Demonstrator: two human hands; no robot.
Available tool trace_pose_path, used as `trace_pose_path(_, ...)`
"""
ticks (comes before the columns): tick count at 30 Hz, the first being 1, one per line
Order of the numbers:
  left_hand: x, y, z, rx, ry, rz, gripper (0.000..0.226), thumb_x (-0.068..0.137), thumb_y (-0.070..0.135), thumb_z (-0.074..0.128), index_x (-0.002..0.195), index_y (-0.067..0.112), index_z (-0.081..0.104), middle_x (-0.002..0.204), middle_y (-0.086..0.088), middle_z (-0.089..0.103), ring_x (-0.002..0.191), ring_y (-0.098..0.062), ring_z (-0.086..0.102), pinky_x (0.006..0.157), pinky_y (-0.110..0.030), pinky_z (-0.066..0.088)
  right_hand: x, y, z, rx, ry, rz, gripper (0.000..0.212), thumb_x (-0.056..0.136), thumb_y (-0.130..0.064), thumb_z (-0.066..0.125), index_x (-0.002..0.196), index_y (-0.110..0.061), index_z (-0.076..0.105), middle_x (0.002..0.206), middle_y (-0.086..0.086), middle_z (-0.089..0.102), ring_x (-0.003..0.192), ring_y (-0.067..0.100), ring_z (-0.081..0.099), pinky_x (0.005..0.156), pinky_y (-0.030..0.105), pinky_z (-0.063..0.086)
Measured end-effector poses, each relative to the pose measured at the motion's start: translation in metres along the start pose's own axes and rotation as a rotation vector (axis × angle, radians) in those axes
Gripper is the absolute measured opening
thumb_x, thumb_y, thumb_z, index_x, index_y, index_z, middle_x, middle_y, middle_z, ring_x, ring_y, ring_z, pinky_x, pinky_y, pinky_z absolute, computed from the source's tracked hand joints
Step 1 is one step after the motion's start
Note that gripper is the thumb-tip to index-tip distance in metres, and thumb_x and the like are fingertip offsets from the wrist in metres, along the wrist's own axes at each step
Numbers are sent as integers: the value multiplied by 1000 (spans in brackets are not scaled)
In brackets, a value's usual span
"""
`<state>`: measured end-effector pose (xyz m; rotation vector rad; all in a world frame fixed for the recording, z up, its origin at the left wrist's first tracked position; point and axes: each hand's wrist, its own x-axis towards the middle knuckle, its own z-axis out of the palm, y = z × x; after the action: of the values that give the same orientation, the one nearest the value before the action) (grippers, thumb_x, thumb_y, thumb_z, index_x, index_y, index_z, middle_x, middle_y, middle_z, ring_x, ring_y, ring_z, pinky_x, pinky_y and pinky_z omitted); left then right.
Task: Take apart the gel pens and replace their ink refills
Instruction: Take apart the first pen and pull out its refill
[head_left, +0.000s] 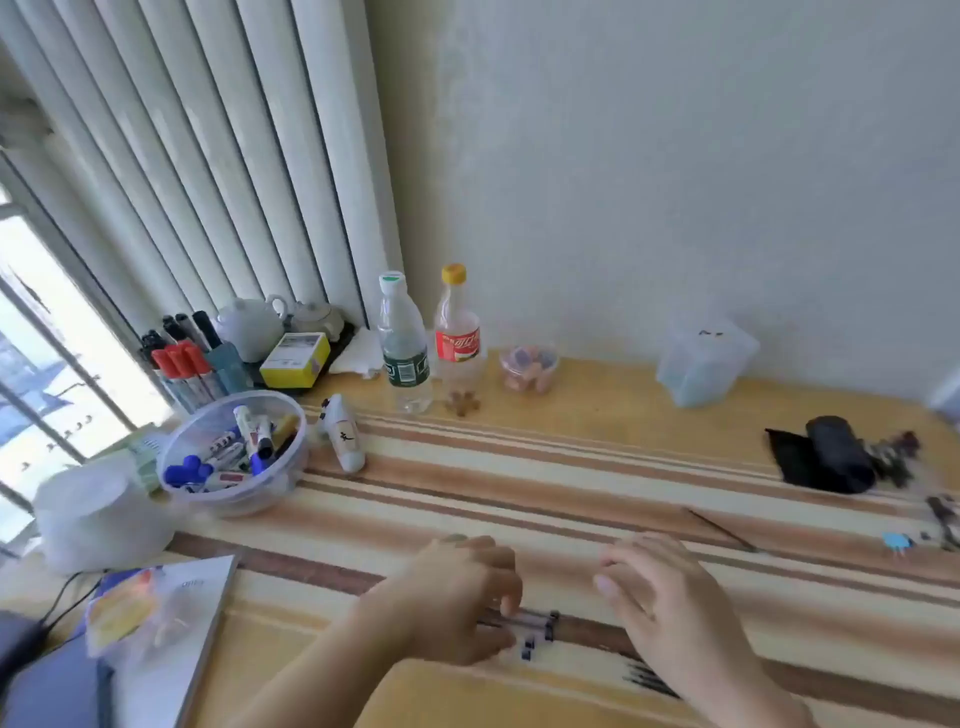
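Hands: left hand (457, 597) nearest the lens, fingers curled down over the pens, apparently gripping them; right hand (670, 608) just to the pens' right, fingers loosely spread, holding nothing.
Pens: cluster of clear-barrelled gel pens with black clips (535, 626) lying flat on the striped yellow-and-brown tablecloth (571, 483), partly hidden under the left fingers; count unclear, frame blurred.
Loose refills: thin dark tips (649, 678) on the cloth just right of the pens, below the right wrist; likely refills, too smeared to confirm.
Step, judged: steadying the bundle to single out one pen.
Doing it well: pin the barrels with the left, let the right pinch one tip end and twist; keep small parts on the cloth near the pens.
Risk: round barrels may roll.
Far from the pens: clear plastic bowl of markers (234, 452) to their upper left; two plastic bottles (431, 343) beyond, by the wall.
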<state>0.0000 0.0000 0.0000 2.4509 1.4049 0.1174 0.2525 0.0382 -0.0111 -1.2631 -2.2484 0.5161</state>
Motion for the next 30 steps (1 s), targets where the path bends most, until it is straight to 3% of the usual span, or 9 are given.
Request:
trace_pose_path(4, -18, -10, 45, 147, 158, 61, 10, 82, 40, 56, 85, 31, 58, 89, 12, 57, 82, -13, 49, 68, -31, 44, -28, 3, 40, -66, 110, -120, 21, 87, -36, 55, 91, -22, 70, 93, -17, 65, 96, 3, 54, 87, 12, 40)
trace_pose_path(7, -27, -2, 63, 236, 245, 140, 15, 87, 45, 54, 90, 31, 55, 94, 11, 56, 83, -16, 49, 69, -31, 41, -47, -1, 59, -52, 233, -186, 24, 88, -35, 54, 97, -19, 69, 100, -13, 65, 102, 7, 56, 89, 20, 45)
trace_pose_path(13, -34, 4, 72, 358, 293, 147, 15, 84, 44, 52, 88, 30, 57, 95, 11, 55, 85, -17, 48, 73, -35, 45, -57, -1, 58, -76, 389, -215, 29, 87, -32, 56, 106, -14, 69, 105, -8, 66, 106, 13, 58, 94, 25, 44)
trace_pose_path(15, -35, 5, 73, 362, 306, 136, 18, 86, 45, 48, 84, 29, 56, 98, 10, 53, 89, -18, 47, 79, -36, 46, -59, 1, 56, -91, 376, -210, 29, 87, -34, 55, 104, -16, 70, 102, -11, 66, 104, 11, 58, 91, 26, 46)
trace_pose_path(18, -33, 9, 76, 390, 336, 158, 21, 91, 43, 43, 86, 27, 55, 100, 9, 54, 91, -19, 48, 82, -36, 47, -65, -5, 60, -111, 221, -218, 31, 89, -46, 52, 105, -26, 69, 100, -20, 65, 101, 2, 57, 85, 24, 50)
trace_pose_path(21, -31, 18, 78, 357, 424, 165, 22, 94, 42, 43, 90, 25, 57, 95, 9, 59, 85, -18, 54, 75, -32, 49, -67, -16, 73, -229, 115, -281, 38, 91, -55, 45, 109, -31, 68, 97, -23, 66, 94, 3, 56, 75, 22, 52)
trace_pose_path(24, -31, 25, 81, 235, 502, 137, 24, 95, 42, 40, 91, 24, 56, 83, 11, 63, 72, -15, 58, 62, -24, 45, -62, -19, 80, -222, 145, -321, 33, 91, -49, 44, 98, -33, 71, 76, -20, 63, 77, 5, 52, 59, 23, 49)
trace_pose_path(28, -36, 18, 82, 124, 529, 77, 21, 96, 42, 36, 93, 27, 51, 77, 10, 63, 62, -17, 57, 50, -26, 43, -65, -5, 62, -77, 296, -250, 33, 90, -51, 46, 87, -32, 72, 70, -26, 60, 72, 3, 55, 59, 17, 45)
trace_pose_path(30, -38, 15, 81, 132, 540, 86, 23, 98, 41, 33, 91, 27, 51, 75, 9, 61, 59, -19, 55, 46, -30, 46, -67, -1, 54, -29, 279, -228, 31, 90, -52, 46, 86, -34, 70, 71, -24, 58, 78, 4, 56, 63, 18, 45)
